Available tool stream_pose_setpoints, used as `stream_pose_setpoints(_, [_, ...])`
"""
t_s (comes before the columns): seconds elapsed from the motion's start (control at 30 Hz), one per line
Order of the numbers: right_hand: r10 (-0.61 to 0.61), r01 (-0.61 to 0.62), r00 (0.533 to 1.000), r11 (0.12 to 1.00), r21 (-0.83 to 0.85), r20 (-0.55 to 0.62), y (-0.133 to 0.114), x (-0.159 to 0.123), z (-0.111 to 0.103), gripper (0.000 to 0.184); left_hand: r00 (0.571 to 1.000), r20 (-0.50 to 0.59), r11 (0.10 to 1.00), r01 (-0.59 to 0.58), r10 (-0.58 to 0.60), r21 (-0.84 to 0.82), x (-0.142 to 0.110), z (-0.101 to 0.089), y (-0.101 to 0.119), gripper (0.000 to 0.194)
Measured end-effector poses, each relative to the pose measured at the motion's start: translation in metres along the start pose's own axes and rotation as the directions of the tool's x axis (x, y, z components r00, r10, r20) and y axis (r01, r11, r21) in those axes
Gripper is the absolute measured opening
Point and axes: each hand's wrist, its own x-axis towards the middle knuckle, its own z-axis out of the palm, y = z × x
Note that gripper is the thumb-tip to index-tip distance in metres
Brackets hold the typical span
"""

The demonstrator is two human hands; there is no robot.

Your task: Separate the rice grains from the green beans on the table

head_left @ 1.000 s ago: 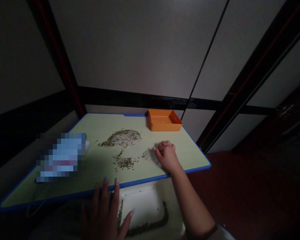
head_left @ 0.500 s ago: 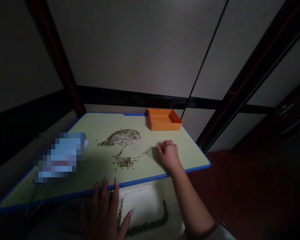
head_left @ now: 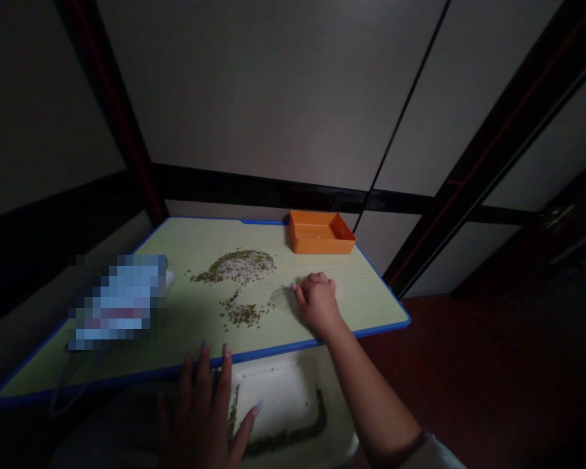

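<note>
My right hand (head_left: 318,301) is closed on a clear, fan-shaped piece with thin curved lines (head_left: 283,298), low over the table. Its kind is hard to make out in the dim light. The tip of this piece comes close to a small patch of green beans and white grains (head_left: 245,314). Behind that patch lies a larger heap of the same mix (head_left: 241,266). My left hand (head_left: 202,404) has its fingers spread at the table's front edge and holds nothing. Beside it, below the table edge, a white basin (head_left: 273,371) has green beans along its inner sides.
An orange open box (head_left: 325,246) stands at the back right of the pale, blue-edged table (head_left: 195,231). On the left lies a blurred-out bluish object (head_left: 120,299), with a thin cord hanging near it. Wall panels (head_left: 273,98) rise behind the table.
My right hand has moved slightly left with the clear piece, closer to the small patch of beans and grains. My left hand stays spread at about the same place.
</note>
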Motion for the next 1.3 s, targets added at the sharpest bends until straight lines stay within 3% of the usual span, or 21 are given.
stream_pose_setpoints(0.33, [-0.068, 0.058, 0.995, 0.991, -0.120, -0.076, -0.016, 0.005, 0.001, 0.037, 1.000, -0.025, 1.000, -0.007, 0.007, -0.023, 0.003, 0.001, 0.001, 0.079])
stream_pose_setpoints(0.6, [-0.166, 0.168, 0.986, 0.969, -0.180, 0.025, -0.026, 0.009, -0.005, 0.039, 0.994, -0.104, 0.991, -0.057, 0.044, -0.125, 0.002, 0.009, 0.000, 0.086])
stream_pose_setpoints(0.77, [-0.223, 0.235, 0.972, 0.954, -0.187, 0.079, -0.039, 0.015, -0.004, 0.038, 0.995, -0.089, 0.990, -0.055, 0.044, -0.129, 0.001, 0.006, 0.002, 0.086])
stream_pose_setpoints(0.9, [-0.240, 0.251, 0.966, 0.959, -0.134, 0.094, -0.043, 0.021, -0.002, 0.036, 0.996, -0.083, 0.990, -0.046, 0.035, -0.135, 0.001, 0.005, 0.003, 0.088])
stream_pose_setpoints(1.1, [-0.192, 0.184, 0.975, 0.980, 0.080, 0.108, -0.039, 0.022, 0.006, 0.026, 0.997, -0.066, 0.988, -0.042, 0.032, -0.146, 0.002, 0.005, 0.003, 0.086])
stream_pose_setpoints(1.3, [-0.224, 0.208, 0.968, 0.969, 0.136, 0.116, -0.034, 0.019, 0.008, 0.025, 0.995, -0.096, 0.987, -0.044, 0.029, -0.156, 0.002, 0.003, 0.004, 0.086])
